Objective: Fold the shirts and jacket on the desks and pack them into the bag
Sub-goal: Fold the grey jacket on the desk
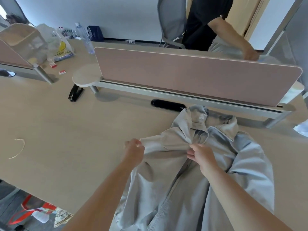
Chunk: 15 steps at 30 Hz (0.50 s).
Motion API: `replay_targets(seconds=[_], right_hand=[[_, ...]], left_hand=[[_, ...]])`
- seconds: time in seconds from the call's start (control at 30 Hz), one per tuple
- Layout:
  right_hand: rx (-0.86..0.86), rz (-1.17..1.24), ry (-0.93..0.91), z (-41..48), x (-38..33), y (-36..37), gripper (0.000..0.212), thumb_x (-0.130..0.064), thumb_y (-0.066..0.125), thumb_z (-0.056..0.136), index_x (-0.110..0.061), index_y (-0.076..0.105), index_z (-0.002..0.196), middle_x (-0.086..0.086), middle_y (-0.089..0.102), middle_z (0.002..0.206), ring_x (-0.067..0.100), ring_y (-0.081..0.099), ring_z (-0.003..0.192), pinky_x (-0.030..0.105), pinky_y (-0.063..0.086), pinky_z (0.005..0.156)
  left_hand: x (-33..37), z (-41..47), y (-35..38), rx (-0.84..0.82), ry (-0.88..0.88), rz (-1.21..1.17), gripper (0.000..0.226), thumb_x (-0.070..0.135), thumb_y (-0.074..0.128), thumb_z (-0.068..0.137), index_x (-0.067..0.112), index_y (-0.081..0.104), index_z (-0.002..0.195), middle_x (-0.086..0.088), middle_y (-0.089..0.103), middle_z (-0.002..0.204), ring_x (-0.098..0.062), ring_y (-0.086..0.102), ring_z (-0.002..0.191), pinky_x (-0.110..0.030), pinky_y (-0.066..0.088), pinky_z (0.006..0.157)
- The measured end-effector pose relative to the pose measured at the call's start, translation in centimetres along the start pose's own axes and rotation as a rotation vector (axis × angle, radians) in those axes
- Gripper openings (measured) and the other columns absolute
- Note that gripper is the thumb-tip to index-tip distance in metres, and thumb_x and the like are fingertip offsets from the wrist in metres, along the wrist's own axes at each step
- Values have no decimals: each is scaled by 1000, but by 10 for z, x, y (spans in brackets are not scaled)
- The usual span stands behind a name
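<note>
A light grey-blue jacket (246, 165) with a collar and a front zipper lies spread on the beige desk (66, 130), collar toward the pink divider. My left hand (134, 150) pinches the jacket's left shoulder edge and pulls it outward. My right hand (202, 155) grips the front panel near the top of the zipper, just below the collar. A red-handled bag (25, 212) with something patterned in it sits on the floor at the lower left, below the desk edge.
A pink divider panel (191, 75) runs across the desk behind the jacket. A black stapler (75, 95), a round shelf (86, 77), plastic bags (56, 44) and a water bottle (84, 37) sit at the left. Another person (216, 25) stands beyond the divider.
</note>
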State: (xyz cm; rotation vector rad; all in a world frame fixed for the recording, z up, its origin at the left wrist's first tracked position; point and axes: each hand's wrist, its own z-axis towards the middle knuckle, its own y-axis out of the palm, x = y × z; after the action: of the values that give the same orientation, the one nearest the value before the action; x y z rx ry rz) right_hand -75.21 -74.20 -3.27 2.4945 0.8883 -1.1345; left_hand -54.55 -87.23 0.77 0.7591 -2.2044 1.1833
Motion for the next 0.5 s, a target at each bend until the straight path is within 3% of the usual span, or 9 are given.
replay_targets(seconds=[0.1, 0.2, 0.27, 0.33, 0.4, 0.47, 0.5], right_hand=[[5, -80, -66, -7, -19, -5, 31, -11, 54, 99, 1, 55, 128, 10, 63, 91, 21, 67, 83, 37, 59, 77], [8, -113, -133, -6, -37, -5, 27, -14, 52, 100, -4, 62, 123, 11, 66, 95, 21, 67, 83, 32, 58, 73], [19, -167, -162, -1, -49, -2, 25, -14, 51, 98, -7, 67, 116, 10, 66, 95, 18, 65, 75, 28, 56, 67], [54, -207, -182, 6, -62, 4, 23, -11, 50, 96, -2, 67, 108, 12, 63, 89, 20, 60, 71, 31, 51, 67], [85, -213, -198, 19, -73, 9, 21, -8, 49, 96, 5, 64, 103, 13, 58, 83, 22, 56, 72, 35, 50, 68], [135, -260, -208, 35, -79, 14, 23, -10, 50, 96, 7, 63, 106, 12, 60, 82, 24, 58, 75, 41, 55, 74], [159, -281, -203, 41, -82, 15, 24, -11, 51, 95, 7, 63, 106, 14, 62, 83, 24, 59, 75, 43, 55, 74]], left_hand=[[40, -9, 8, -72, 109, -56, 13, 11, 50, 93, 19, 61, 91, -8, 58, 87, -23, 56, 69, -25, 39, 54], [76, -7, 25, -209, 148, -115, 17, 12, 50, 97, 20, 59, 85, -5, 63, 80, -28, 64, 81, -38, 52, 72], [92, 0, 36, -298, 158, -115, 14, 18, 49, 99, 17, 63, 94, -8, 66, 85, -25, 66, 82, -43, 55, 81], [103, 16, 48, -365, 138, -111, 19, 21, 47, 102, 15, 63, 109, -8, 66, 90, -17, 64, 78, -37, 57, 74], [113, 30, 57, -416, 128, -119, 23, 16, 45, 102, 14, 62, 117, -8, 64, 95, -11, 61, 74, -17, 50, 55], [122, 46, 69, -485, 161, -129, 29, 8, 43, 101, 10, 61, 124, -10, 64, 103, -14, 64, 84, -15, 53, 61], [126, 53, 75, -523, 181, -129, 32, 5, 42, 100, 9, 60, 126, -9, 64, 105, -19, 66, 91, -22, 57, 72]])
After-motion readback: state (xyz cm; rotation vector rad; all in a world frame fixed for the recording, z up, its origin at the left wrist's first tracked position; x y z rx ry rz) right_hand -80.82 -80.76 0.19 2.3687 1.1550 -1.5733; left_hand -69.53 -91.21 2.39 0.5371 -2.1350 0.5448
